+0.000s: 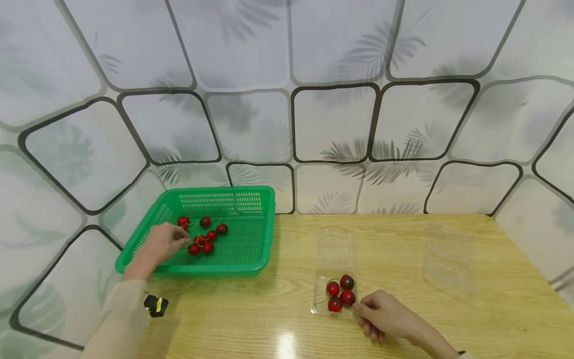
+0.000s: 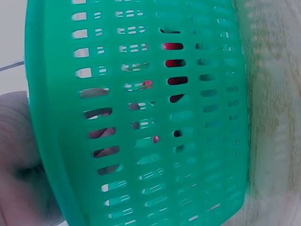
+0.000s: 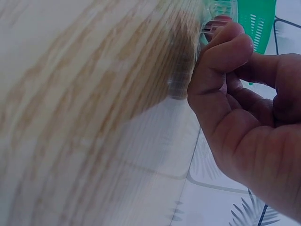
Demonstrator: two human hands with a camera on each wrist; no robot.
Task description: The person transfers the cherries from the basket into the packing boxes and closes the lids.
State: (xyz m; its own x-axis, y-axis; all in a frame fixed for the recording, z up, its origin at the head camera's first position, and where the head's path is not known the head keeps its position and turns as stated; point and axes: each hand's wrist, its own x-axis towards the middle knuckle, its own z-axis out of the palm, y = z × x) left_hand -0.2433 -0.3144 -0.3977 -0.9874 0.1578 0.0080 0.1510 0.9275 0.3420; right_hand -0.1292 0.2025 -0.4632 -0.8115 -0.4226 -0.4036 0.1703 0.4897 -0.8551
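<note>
A green slotted basket (image 1: 224, 190) at the table's left holds several red cherries (image 1: 207, 247). My left hand (image 1: 181, 243) reaches into it, loosely bent fingers right beside the cherries, nothing clearly held. The left wrist view shows the basket wall (image 2: 197, 141) blurred, with cherries (image 2: 173, 63) visible through the slots. A clear plastic box (image 1: 319, 306) with its lid open holds several cherries (image 1: 347, 282). My right hand (image 1: 360, 308) sits at its front right corner, curled fingers pinching the edge. In the right wrist view, thumb and fingers (image 3: 221, 52) curl at the box edge (image 3: 218, 9).
A second clear plastic box (image 1: 448, 257) lies at the right of the wooden table (image 1: 448, 319). A small black and yellow device (image 1: 155, 304) sits by my left sleeve. A patterned tiled wall closes the back and both sides.
</note>
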